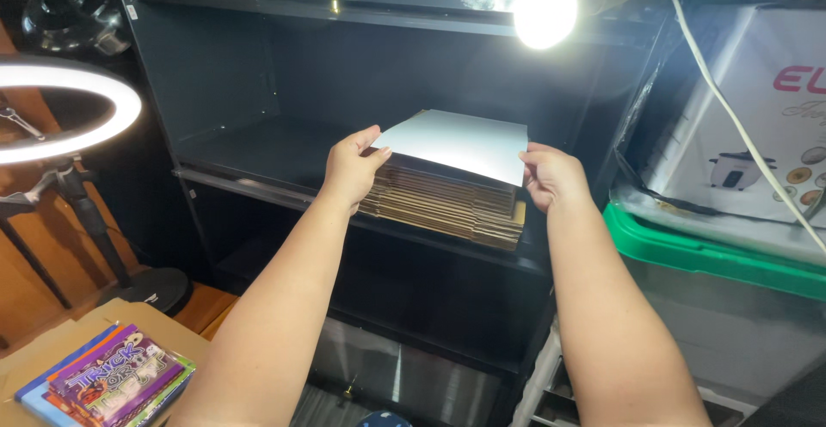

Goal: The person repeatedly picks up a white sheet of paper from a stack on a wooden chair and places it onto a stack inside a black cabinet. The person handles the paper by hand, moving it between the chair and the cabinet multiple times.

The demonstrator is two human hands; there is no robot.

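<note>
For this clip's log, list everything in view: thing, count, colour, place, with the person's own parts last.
white sheet: one, white, top of the stack, held at both near corners
stack of flat cardboard: one, brown, on the middle shelf
shelf unit: one, black, centre
ring light: one, lit white, on a black stand at left
round lamp: one, bright white, top of the shelf unit
colourful packets: a pile, purple and blue, lower left on a tan surface
storage bin: one, green lid, right
appliance box: one, white, on the bin
white cable: one, across the box
left hand: grips the sheet's left corner
right hand: grips the sheet's right corner
</note>
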